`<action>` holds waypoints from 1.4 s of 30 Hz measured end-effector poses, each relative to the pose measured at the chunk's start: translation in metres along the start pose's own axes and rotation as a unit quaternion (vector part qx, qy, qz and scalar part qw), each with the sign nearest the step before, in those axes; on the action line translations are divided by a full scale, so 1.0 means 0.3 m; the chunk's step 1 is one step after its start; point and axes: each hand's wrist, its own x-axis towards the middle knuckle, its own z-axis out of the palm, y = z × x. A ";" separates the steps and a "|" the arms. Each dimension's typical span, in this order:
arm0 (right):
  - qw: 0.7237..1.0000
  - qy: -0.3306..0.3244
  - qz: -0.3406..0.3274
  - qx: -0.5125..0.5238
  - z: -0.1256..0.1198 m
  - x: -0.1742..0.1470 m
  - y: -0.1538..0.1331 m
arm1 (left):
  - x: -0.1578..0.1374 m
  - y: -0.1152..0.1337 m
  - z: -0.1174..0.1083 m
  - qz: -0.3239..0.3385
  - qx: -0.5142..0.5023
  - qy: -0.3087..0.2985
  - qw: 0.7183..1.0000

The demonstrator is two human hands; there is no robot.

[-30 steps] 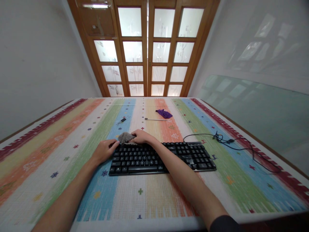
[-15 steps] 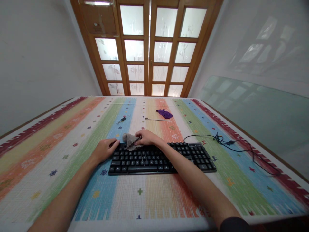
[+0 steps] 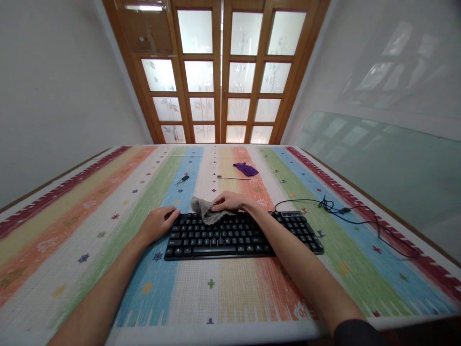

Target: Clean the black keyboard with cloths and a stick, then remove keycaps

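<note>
We pinch a gray cloth (image 3: 207, 210) in our nearly closed right hand (image 3: 232, 201), black computer keyboard (image 3: 219, 242) directly under it. Our left hand (image 3: 157, 225): half-curled, keyboard corner by its thumb; can't tell if gripping.

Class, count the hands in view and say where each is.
2: the left hand at the back left corner of the keyboard, the right hand holding the grey cloth over its back edge.
</note>
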 end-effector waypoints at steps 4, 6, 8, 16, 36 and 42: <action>0.993 0.047 -0.010 -0.104 0.016 -0.026 -0.019 | 0.002 0.005 0.000 0.000 0.004 0.002 1.000; 0.984 0.082 0.003 -0.157 0.033 -0.026 -0.037 | 0.003 0.005 0.001 -0.001 0.001 -0.002 1.000; 0.976 0.105 0.011 -0.189 0.048 -0.022 -0.051 | 0.004 0.004 0.002 -0.001 0.000 -0.003 1.000; 0.963 0.173 0.040 -0.202 0.074 -0.019 -0.045 | 0.002 -0.003 0.005 -0.005 0.008 -0.006 1.000; 0.973 0.088 0.037 -0.208 0.020 -0.058 -0.057 | 0.002 0.010 -0.005 -0.021 0.014 -0.023 0.999; 0.964 0.150 0.045 -0.214 0.041 -0.081 -0.055 | 0.002 0.005 -0.002 -0.022 0.019 -0.026 0.999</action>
